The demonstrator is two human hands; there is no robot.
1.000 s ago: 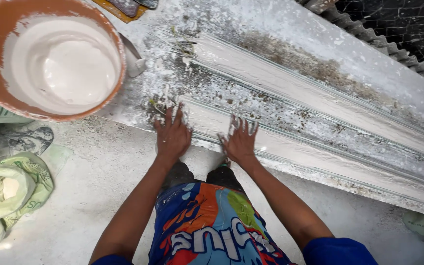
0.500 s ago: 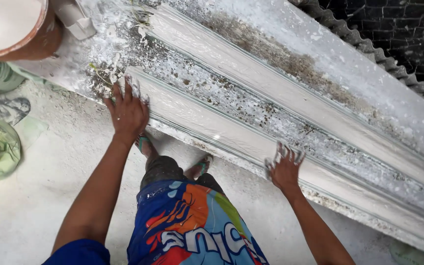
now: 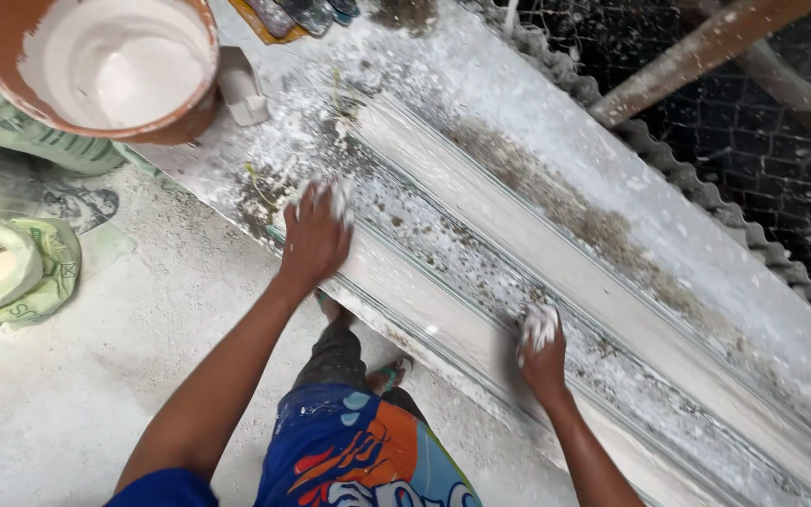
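The left hand (image 3: 314, 239) lies flat, fingers spread and gripping nothing, on the near end of the wet white plaster strip (image 3: 443, 324) that fills the nearer long mould channel on the counter (image 3: 518, 103). The right hand (image 3: 543, 352) rests further along the same strip, plaster-coated fingers curled loosely; whether they pinch any material cannot be told. To smooth the fill well, keep both palms low and flat, press evenly, and draw along the channel rather than across it, so the plaster stays level with the mould edges. A second filled channel (image 3: 556, 244) runs parallel just beyond, with crusted residue between the two. The counter surface is heavily spattered with dried plaster and brown grit. An orange bucket (image 3: 105, 61) of liquid plaster stands at the counter's far left end. Green sacks (image 3: 11, 272) lie on the dusty concrete floor (image 3: 96, 394); corrugated sheet (image 3: 706, 192) and wire mesh (image 3: 781, 160) border the far side.
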